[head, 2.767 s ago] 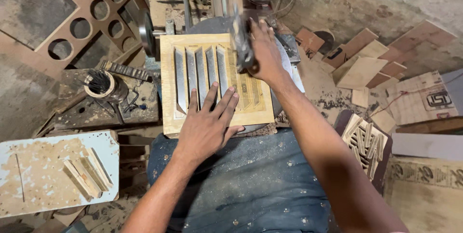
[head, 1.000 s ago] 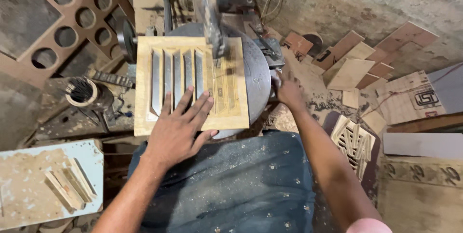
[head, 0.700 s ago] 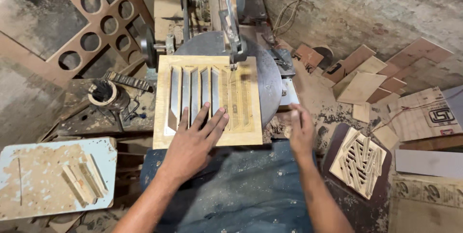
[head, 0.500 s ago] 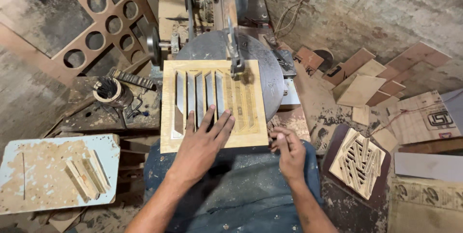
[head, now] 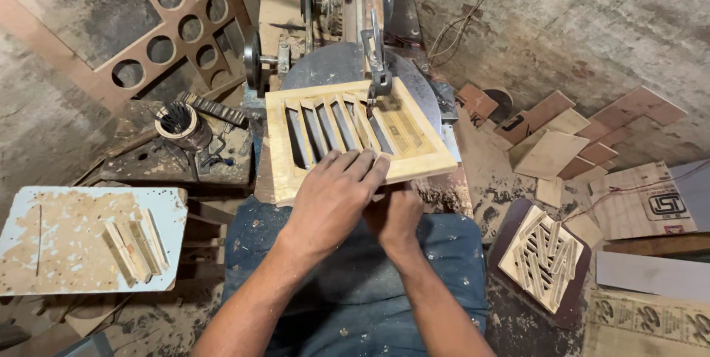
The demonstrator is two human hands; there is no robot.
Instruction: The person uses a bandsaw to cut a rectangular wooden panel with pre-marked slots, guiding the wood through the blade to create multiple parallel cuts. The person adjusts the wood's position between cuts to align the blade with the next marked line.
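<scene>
While flat on the round saw table [head: 325,69], pressing the slotted wooden panel [head: 355,135].
Left hand [head: 333,198] spread open on top; right hand [head: 398,218] under near edge, grip unclear; seems light, stiff, thin slats fragile, best held by solid border.

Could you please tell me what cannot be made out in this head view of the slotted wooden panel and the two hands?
- Right hand: its fingers are hidden under the left hand and the panel's near edge; any grip cannot be told.
- Square pale wooden panel with slanted slots: its near middle is covered by the left hand.
- Saw blade at the metal guide: too thin to see.
</scene>
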